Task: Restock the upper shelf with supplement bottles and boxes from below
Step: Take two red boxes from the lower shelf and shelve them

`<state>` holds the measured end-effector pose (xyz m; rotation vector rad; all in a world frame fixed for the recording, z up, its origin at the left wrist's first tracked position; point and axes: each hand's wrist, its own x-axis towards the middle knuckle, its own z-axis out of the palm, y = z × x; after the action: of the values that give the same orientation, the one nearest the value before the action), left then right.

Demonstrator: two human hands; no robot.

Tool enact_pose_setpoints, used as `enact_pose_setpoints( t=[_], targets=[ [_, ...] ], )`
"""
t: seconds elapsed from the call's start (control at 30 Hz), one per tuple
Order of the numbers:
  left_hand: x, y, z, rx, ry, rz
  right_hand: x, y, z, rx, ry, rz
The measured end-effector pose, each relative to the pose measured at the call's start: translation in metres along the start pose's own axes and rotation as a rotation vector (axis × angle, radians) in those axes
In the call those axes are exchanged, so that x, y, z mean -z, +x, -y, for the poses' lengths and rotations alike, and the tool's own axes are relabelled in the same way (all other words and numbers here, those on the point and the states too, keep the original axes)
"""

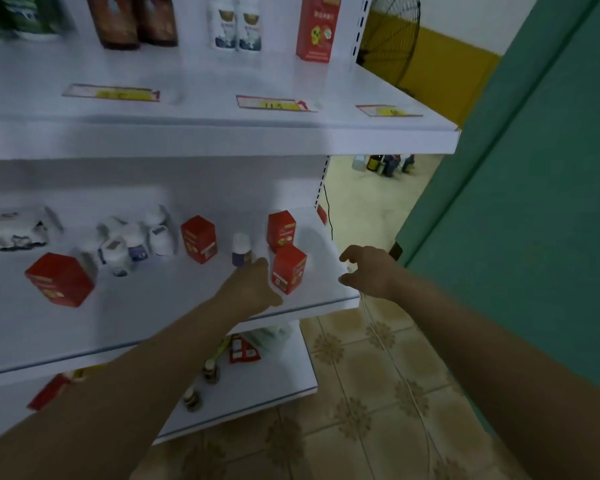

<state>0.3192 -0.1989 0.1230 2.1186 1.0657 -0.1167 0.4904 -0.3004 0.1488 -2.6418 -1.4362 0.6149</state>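
Observation:
On the middle shelf stand several red boxes and white bottles. My left hand reaches onto this shelf between a small white bottle with a purple label and a red box; its fingers are hidden, so its hold is unclear. My right hand hovers at the shelf's right end, fingers loosely curled, holding nothing. Another red box stands behind. The upper shelf carries brown bottles, white bottles and one red box.
More red boxes and a cluster of white bottles sit left on the middle shelf. A lower shelf holds small bottles and packets. A green wall stands on the right, a fan behind, and the floor is tiled.

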Motion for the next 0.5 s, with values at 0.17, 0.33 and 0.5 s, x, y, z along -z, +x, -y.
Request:
enact_pose_setpoints(
  t=[0.17,0.33,0.5],
  targets=[
    [-0.024,0.053,-0.004,0.107,-0.105,-0.016,-0.004,0.072,-0.030,0.048,0.035,0.061],
    [-0.042,0.101,-0.004,0.200,-0.157,-0.066,-0.016,0.151,-0.041,0.158,0.010,0.087],
    [-0.051,0.144,-0.002,0.226,-0.245,-0.109,-0.028,0.224,-0.026,0.317,-0.057,0.089]
  ],
)
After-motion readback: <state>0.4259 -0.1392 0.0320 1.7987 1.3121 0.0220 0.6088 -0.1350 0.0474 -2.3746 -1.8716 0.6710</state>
